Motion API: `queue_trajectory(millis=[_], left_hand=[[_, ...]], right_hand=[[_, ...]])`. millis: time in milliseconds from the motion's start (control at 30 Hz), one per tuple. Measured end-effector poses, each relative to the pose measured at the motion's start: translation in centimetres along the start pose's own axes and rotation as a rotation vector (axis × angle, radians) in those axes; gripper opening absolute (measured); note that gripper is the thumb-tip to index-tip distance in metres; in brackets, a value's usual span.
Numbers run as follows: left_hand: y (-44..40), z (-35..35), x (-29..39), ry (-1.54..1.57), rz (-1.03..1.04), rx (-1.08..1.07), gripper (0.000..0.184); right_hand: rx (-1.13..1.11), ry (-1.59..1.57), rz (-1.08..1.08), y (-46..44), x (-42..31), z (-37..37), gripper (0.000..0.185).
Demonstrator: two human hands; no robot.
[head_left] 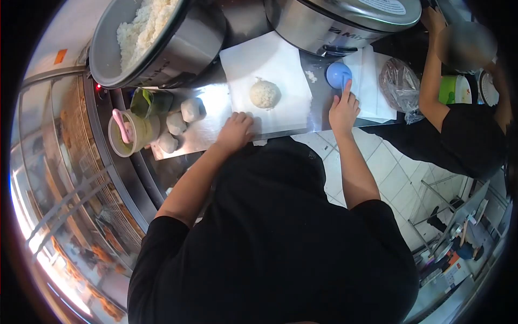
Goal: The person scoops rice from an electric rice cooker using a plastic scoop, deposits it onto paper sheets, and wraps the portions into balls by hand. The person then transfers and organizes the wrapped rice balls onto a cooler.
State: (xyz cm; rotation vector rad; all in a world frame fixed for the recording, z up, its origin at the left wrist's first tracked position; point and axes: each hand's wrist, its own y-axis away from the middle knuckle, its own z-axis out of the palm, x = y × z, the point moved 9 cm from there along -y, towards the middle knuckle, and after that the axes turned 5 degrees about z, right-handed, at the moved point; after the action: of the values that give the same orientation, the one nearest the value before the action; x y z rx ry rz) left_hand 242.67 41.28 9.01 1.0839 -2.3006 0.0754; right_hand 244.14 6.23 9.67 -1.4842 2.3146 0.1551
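Note:
My left hand (236,131) rests at the near edge of the steel counter, its fingers lying by the lower left edge of a white paper sheet (291,67). On that sheet sits a round, flattened mound of white rice (265,94). My right hand (344,110) is to the right of the sheet, index finger stretched out and touching the short handle of a round blue plastic scoop (338,75). Thumb and other fingers are loosely bent, not wrapped around it. A few rice grains (311,76) lie between sheet and scoop.
A large open rice cooker (186,51) full of rice stands back left; a lidded one (324,27) stands behind. Several pale wrapped lumps (176,123) sit left, beside a tub (135,132) with a pink-handled utensil. A plastic bag (399,83) and another person's arm (431,70) are right.

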Motion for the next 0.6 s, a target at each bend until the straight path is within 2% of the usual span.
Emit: queue_trajectory(millis=[67, 100, 167, 233, 300, 367, 433, 467, 533, 567, 600], left_hand=[[-0.3, 1.0, -1.9, 0.09, -0.105, -0.046, 0.032], [-0.3, 0.7, -2.1, 0.118, -0.094, -0.007, 0.025], [-1.0, 1.0, -2.7, 0.108, -0.097, -0.038, 0.021], [-0.9, 0.3, -2.5, 0.093, -0.11, -0.024, 0.012], [-1.1, -0.8, -2.2, 0.069, -0.132, -0.08, 0.012], [-1.5, -1.5, -1.8, 0.052, -0.144, -0.132, 0.012], [-1.6, -3.0, -1.9, 0.026, -0.197, -0.018, 0.012], [-1.5, -3.0, -1.6, 0.031, -0.202, -0.017, 0.012], [-1.3, -4.6, -0.9, 0.027, -0.197, 0.178, 0.011], [-1.0, -4.8, -0.9, 0.032, -0.199, 0.18, 0.011], [-0.9, -5.5, 0.5, -0.039, -0.056, 0.218, 0.009]], right_hand=[[0.234, 0.229, -0.166, -0.6, -1.7, -2.6, 0.061], [0.227, 0.223, -0.173, -0.6, -2.2, -2.8, 0.061], [0.097, -0.05, -0.393, 1.2, -5.1, -2.1, 0.059], [-0.407, -0.32, -0.635, 4.9, -8.7, 2.2, 0.06], [-0.545, -0.29, -0.733, 8.8, -12.4, 2.3, 0.061], [-0.52, -0.291, -0.693, 9.6, -13.1, 3.1, 0.06], [-0.439, -0.251, -0.626, 9.4, -12.7, 3.6, 0.056], [-0.445, -0.25, -0.63, 9.3, -12.6, 4.0, 0.056], [-0.45, -0.239, -0.669, 9.3, -11.9, 4.5, 0.051], [-0.453, -0.234, -0.671, 9.2, -11.4, 4.7, 0.051], [-0.4, -0.271, -0.687, 9.0, -11.3, 4.1, 0.046]])
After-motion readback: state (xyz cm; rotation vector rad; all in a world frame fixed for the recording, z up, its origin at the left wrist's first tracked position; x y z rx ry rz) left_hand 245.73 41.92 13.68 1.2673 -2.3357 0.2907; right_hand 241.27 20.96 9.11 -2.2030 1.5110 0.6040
